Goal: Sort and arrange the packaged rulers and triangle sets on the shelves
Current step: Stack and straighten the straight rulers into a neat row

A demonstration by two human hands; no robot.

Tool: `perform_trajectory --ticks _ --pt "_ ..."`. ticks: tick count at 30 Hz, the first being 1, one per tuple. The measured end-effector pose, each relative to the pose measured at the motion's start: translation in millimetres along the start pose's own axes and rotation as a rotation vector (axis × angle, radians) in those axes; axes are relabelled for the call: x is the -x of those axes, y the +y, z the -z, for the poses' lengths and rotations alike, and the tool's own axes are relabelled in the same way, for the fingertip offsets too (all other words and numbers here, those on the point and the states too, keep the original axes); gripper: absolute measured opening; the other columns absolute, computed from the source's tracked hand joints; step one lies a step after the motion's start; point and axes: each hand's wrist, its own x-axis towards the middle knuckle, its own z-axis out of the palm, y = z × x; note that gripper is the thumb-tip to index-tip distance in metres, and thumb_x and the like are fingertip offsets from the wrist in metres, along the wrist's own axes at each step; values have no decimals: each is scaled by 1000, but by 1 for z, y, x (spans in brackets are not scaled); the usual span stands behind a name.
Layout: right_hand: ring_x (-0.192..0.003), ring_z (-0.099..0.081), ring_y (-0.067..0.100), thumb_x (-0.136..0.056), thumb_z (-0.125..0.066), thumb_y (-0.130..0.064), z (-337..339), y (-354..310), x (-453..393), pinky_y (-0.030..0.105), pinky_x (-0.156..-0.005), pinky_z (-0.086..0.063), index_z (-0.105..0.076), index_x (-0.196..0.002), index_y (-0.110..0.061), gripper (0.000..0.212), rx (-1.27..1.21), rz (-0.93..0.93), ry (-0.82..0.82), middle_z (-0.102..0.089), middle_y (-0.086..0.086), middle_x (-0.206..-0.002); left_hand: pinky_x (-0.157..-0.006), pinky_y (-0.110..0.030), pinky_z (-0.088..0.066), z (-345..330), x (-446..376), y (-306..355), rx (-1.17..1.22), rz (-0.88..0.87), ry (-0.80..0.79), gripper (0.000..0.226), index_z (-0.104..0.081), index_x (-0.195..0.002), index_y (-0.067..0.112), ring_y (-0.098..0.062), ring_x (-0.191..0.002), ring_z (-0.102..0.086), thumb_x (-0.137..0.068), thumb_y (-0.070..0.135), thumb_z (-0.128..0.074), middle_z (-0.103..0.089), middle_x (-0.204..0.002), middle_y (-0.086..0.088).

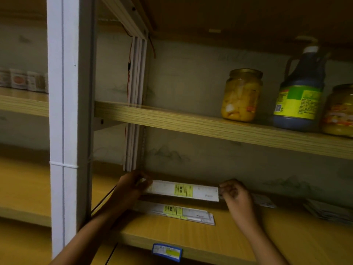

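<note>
Packaged ruler (183, 190) pinched at each end by left hand (131, 185) and right hand (235, 194), just above lower shelf (248, 238), second ruler pack (175, 212) lying flat nearer, jar (241, 95) of pale yellow fruit pieces, dark bottle (298, 92) on upper shelf (210, 129)

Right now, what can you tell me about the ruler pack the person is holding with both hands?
The held ruler pack is a long, flat, pale strip in what looks like clear plastic wrap, with a yellow-green label near its middle. It lies level, lengthwise along the lower shelf, near the back wall. The left hand grips its left end and the right hand pinches its right end. Its print is too blurred to read.
</note>
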Motion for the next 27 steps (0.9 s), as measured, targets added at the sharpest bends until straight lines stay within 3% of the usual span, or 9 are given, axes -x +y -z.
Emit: perform_trajectory --ticks 4,7,10,15,18,20,23,27 --pt "-82 -63 10 -85 -63 6 -2 2 0 19 -69 -46 -63 -85 -17 23 27 42 -20 -67 -1 -87 -76 -27 -52 -1 8 4 65 13 -2 2 -63 -87 21 -8 -92 -62 -88 21 -64 -64 -96 4" --pt "-78 -61 11 -85 -61 8 -3 2 -1 19 -67 -44 -63 -83 -19 27 53 52 -26 -66 0 -84 -78 -27 -53 0 14 5 45 -28 9 3 -64 -84 23 -4 -90 -63 -86 22 -66 -66 -94 9" --pt "-79 -60 13 -85 -61 8 -5 3 -2 18 -67 -42 -63 -83 -18 26 59 61 -32 -65 1 -84 -71 -20 -52 3 18 3 -104 -126 -4 6 -62 -83 29 4 -87 -61 -87 25 -65 -63 -93 15" --pt "-78 -61 15 -81 -61 10 -5 8 -3 9 -64 -42 -65 -83 -13 24 113 119 -21 -66 2 -84 -71 -18 -48 3 21 1 -385 -179 34 8 -56 -91 38 1 -91 -53 -85 37 -62 -51 -101 22" --pt "-80 -62 18 -80 -60 12 -5 11 -4 21 -72 -48 -64 -84 -15 28 102 118 -42 -66 3 -86 -83 -19 -46 2 22 0 -501 -208 12 18 -62 -100 32 -5 -103 -45 -82 36 -65 -44 -112 17" --pt "-81 -62 18 -81 -61 11 -5 13 -5 25 -73 -49 -64 -85 -16 28 106 113 -47 -66 3 -87 -86 -24 -47 2 20 -2 -488 -217 16 24 -64 -100 32 -9 -107 -44 -77 35 -72 -45 -115 15" --pt "-81 -62 13 -82 -62 7 -7 15 -6 21 -72 -49 -64 -86 -19 26 155 116 -55 -66 0 -88 -78 -28 -51 1 11 -6 -372 -185 133 25 -66 -90 30 -13 -98 -53 -71 25 -81 -53 -107 11" --pt "-77 -61 6 -82 -61 5 -13 11 -13 20 -70 -46 -61 -86 -27 32 210 142 -114 -66 -4 -85 -78 -25 -49 0 -12 -14 -408 -74 112 19 -67 -103 26 -15 -98 -59 -85 28 -69 -60 -108 4"
